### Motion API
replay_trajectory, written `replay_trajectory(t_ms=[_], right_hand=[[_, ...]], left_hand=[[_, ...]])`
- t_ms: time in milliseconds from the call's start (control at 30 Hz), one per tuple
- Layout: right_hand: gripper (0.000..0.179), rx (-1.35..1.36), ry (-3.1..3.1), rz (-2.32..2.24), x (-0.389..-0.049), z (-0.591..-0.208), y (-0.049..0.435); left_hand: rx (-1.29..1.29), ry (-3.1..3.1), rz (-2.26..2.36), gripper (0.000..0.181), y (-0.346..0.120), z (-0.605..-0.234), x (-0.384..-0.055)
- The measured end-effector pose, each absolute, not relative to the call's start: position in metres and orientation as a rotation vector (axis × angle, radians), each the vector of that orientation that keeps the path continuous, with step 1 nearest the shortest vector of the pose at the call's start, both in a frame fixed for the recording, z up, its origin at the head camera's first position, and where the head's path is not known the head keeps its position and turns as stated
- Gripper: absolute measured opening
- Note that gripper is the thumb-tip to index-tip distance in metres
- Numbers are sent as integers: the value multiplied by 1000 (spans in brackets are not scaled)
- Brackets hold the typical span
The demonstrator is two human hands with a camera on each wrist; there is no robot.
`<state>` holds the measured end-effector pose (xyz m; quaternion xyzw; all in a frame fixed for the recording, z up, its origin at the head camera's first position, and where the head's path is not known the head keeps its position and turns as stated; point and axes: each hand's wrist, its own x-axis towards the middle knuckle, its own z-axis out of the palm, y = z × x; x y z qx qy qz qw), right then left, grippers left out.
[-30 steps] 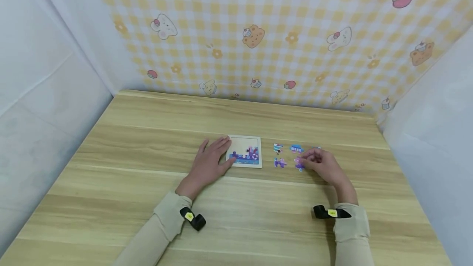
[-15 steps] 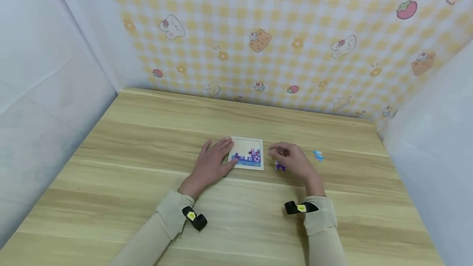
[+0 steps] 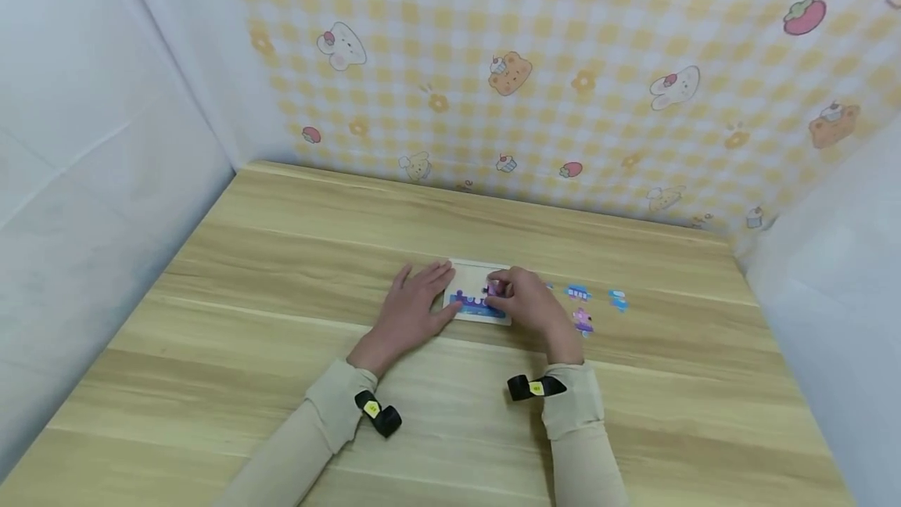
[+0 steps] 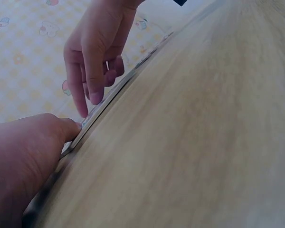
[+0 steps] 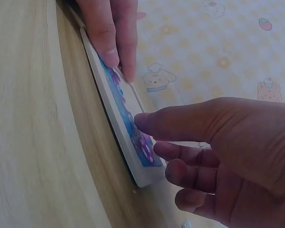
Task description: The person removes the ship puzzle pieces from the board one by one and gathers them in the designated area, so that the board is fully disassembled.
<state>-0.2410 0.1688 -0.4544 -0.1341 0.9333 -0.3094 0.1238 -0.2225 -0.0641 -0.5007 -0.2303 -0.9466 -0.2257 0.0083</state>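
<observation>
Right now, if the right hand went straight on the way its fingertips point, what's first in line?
Most likely the puzzle board: in the left wrist view, the right hand points its fingers down at it. Whether they already touch is unclear.

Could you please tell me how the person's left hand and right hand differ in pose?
The left hand rests on the left edge of the puzzle board, while the right hand is over its right part. The left hand's fingers are stretched out; the right hand's are bent. Both are bare and at the same puzzle board.
</observation>
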Motion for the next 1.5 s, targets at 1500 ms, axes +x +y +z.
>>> replay_trajectory(t_ms=[1500], right_hand=[[7, -425, 2709, -1259, -242, -456, 189]], left_hand=[[-702, -2995, -739, 68, -62, -498, -225]])
